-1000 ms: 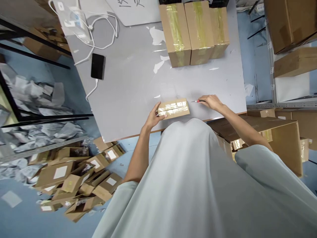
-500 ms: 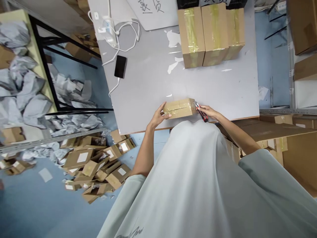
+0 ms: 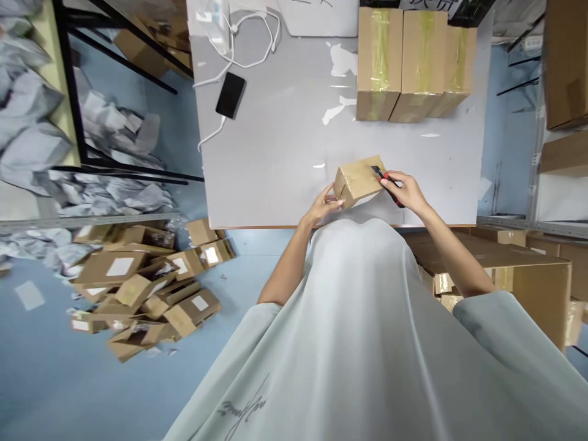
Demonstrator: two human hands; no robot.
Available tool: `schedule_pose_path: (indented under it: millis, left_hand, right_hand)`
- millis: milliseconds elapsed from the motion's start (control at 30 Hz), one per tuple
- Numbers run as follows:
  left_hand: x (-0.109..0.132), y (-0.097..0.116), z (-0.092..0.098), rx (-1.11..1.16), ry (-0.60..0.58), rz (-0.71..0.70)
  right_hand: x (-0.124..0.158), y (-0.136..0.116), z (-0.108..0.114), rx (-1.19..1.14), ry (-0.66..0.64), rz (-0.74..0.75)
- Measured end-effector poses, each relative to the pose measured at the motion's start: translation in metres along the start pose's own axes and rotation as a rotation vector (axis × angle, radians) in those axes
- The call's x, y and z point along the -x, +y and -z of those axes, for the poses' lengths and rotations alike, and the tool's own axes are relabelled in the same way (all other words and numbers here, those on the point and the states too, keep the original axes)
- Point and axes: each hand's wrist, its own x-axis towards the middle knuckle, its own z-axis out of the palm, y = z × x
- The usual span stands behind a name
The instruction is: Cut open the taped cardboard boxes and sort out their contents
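A small taped cardboard box point(image 3: 359, 179) is tilted above the front part of the grey table point(image 3: 266, 184). My left hand point(image 3: 325, 205) grips its left end, thumb on the near side and fingers behind. In my right hand point(image 3: 407, 191) is a red and black box cutter point(image 3: 389, 187), its tip against or just over the box's right end. The right fingers are wrapped round the cutter's handle. Whether the blade touches the cardboard I cannot tell.
Three taped cartons point(image 3: 418, 67) stand at the back right. A black phone point(image 3: 231, 95) on a white cable lies at the left, near a power strip point(image 3: 218, 27). Discarded boxes point(image 3: 151, 288) are heaped on the floor; a large open carton point(image 3: 528, 260) is at the right.
The box has turned and tilted, its left end now facing me more and its slit tape seam out of sight. The cutter has moved up onto its right end. The whole view has shifted.
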Motion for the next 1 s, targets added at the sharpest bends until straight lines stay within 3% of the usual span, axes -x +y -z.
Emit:
schedule_pose_path:
  millis: [100, 167, 333, 433, 567, 667, 1000]
  left_hand:
    - [-0.013, -0.008, -0.036, 0.004, 0.017, 0.012]
    - [-0.017, -0.008, -0.046, -0.045, 0.068, -0.052]
    - [-0.005, 0.010, -0.044, -0.152, 0.250, -0.341]
    - [0.010, 0.033, -0.048, -0.198, 0.289, -0.421]
    - [0.025, 0.056, -0.061, -0.269, 0.313, -0.414]
    - [0.028, 0.060, -0.064, -0.263, 0.319, -0.403]
    - [0.028, 0.064, -0.061, -0.257, 0.309, -0.435]
  right_hand:
    - [0.004, -0.006, 0.012, 0.154, 0.002, 0.037]
    - [0.008, -0.005, 0.013, 0.250, -0.021, 0.049]
    - [0.023, -0.005, 0.012, 0.439, 0.006, 0.043]
    - [0.034, -0.019, 0.014, 0.557, 0.048, 0.006]
    - [0.050, -0.055, 0.011, 0.618, -0.012, -0.076]
    - [0.058, -0.076, 0.000, 0.656, -0.128, -0.147]
    - [0.054, -0.103, -0.046, 0.856, -0.358, -0.172]
